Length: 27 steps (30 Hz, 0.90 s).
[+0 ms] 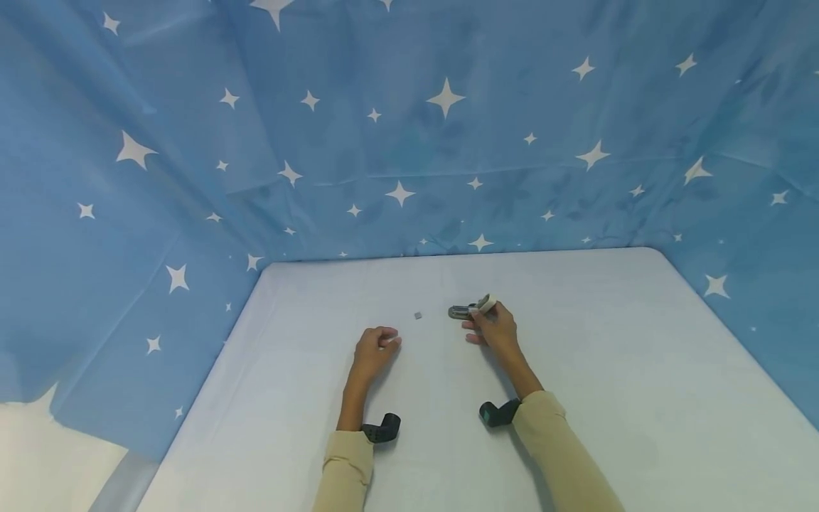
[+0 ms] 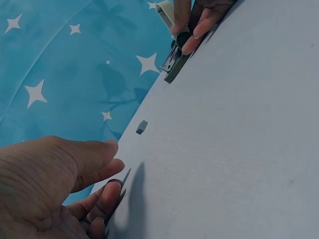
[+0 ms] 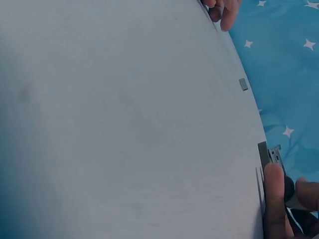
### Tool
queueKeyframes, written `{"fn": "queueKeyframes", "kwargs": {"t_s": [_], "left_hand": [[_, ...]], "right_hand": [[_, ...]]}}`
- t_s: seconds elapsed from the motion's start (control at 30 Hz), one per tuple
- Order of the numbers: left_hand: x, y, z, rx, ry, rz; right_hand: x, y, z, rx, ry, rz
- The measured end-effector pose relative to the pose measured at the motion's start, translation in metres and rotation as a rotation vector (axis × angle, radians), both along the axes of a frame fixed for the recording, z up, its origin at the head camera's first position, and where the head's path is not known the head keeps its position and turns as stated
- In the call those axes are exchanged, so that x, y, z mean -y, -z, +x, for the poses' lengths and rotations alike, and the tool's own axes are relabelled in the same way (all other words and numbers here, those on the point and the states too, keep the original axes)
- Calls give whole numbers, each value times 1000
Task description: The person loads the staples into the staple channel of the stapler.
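My right hand [image 1: 498, 330] grips a small stapler [image 1: 460, 312] by its hinge end, right of the table's middle. Its cream top cover [image 1: 488, 303] is swung up and back, so the metal staple channel [image 2: 172, 57] lies exposed above the dark base [image 3: 263, 152]. A short grey strip of staples [image 1: 418, 315] lies on the table between my two hands. My left hand [image 1: 374, 351] hovers low over the cloth, nearest to that strip, with loosely bent fingers and nothing in them.
White cloth covers the table [image 1: 409, 469]. A blue curtain with white stars [image 1: 358, 142] hangs behind the far edge and along both sides. Black wrist cameras [image 1: 382, 429] sit at both cuffs.
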State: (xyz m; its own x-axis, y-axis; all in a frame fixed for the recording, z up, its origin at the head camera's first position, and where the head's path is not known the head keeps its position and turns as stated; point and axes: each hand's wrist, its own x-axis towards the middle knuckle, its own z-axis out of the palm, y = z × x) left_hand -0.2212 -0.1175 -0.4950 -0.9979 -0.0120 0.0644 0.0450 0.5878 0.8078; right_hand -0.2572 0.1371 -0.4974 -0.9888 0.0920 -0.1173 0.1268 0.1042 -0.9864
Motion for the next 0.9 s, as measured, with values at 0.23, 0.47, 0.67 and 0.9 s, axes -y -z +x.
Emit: {"fn": "queueKeyframes", "kwargs": {"t_s": [0.23,0.47,0.67,0.9], "left_hand": [[-2,0,-2,4,-14,-29],[-2,1,-2,-9,-11,-57],[-6,-1,-4,5,-37,-74],[-12,-1,-17,-17,-83,-116]], "right_hand": [[0,-1,4,17,-25,41],[-1,-1,10,-35,-149,161],[-1,1,13,-119,-221,229],[-1,3,14,-168,-262,220]]}}
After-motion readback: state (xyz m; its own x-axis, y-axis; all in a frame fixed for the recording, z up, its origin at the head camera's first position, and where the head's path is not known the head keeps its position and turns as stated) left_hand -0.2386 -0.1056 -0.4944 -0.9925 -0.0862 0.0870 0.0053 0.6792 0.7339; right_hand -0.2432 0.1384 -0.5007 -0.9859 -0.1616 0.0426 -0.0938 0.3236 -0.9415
